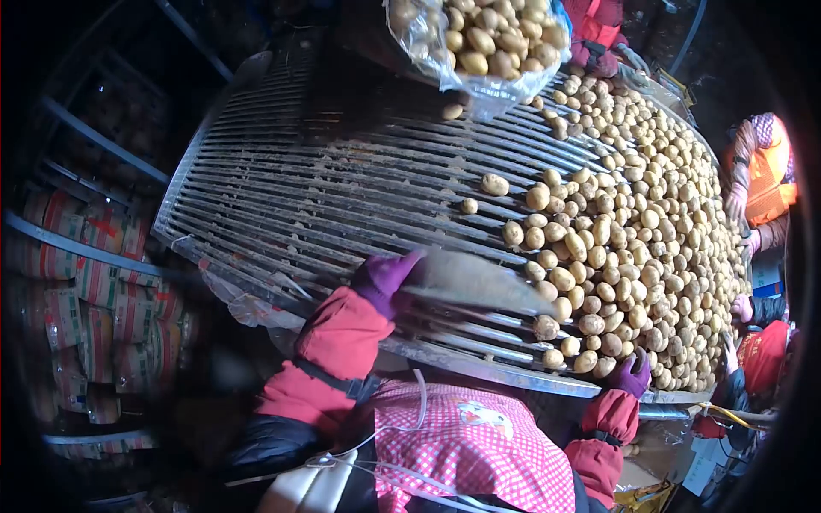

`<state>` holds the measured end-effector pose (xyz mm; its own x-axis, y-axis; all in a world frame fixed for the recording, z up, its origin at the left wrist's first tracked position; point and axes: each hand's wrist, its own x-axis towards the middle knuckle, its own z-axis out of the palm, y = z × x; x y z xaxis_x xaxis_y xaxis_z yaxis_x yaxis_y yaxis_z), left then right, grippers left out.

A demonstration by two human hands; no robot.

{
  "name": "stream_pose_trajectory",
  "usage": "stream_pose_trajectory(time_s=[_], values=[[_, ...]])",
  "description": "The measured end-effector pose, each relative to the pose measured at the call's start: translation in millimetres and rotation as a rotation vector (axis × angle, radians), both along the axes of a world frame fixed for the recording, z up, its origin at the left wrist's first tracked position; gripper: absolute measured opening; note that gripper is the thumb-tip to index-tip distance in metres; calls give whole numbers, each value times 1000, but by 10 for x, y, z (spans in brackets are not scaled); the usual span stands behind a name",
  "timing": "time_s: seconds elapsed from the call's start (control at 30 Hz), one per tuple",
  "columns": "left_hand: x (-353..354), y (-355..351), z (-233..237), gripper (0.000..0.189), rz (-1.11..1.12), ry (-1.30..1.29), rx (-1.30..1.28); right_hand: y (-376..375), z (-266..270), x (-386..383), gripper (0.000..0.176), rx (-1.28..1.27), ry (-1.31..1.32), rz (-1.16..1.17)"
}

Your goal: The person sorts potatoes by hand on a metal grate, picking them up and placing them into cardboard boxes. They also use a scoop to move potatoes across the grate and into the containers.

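My left hand point(389, 280), in a purple glove and red sleeve, is closed on the near end of a flat greyish piece point(483, 280), smeared by motion; I cannot make out its kind. The piece lies low over the slatted metal table point(282, 197), its far end against the potatoes point(650, 256). My right hand point(631, 374), also in a purple glove, is at the table's near edge beside the heap. Its fingers look apart, with no potato visible in them.
A clear plastic bag of potatoes point(496, 43) stands at the table's far side. Co-workers' hands point(737, 205) and a red sleeve point(594, 34) are around the heap. Stacked printed cartons or bags point(103, 299) stand at left. A metal rail point(487, 368) edges the table near me.
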<state>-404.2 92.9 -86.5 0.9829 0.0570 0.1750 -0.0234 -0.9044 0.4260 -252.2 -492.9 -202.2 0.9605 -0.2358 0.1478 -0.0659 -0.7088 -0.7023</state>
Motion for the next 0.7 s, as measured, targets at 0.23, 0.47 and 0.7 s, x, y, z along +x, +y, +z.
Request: stream_pose_trajectory(time_s=[0.23,0.47,0.7], values=[[-520,539,-463,57,-46,101,140,291,240,-79,35,133,-27,-97],[-195,250,-1057,54,-191,37,288,396,440,-113,28,-132,-90,-112],[3,-2,-448,56,-265,161,-113,508,739,-158,27,-285,-71,-101]])
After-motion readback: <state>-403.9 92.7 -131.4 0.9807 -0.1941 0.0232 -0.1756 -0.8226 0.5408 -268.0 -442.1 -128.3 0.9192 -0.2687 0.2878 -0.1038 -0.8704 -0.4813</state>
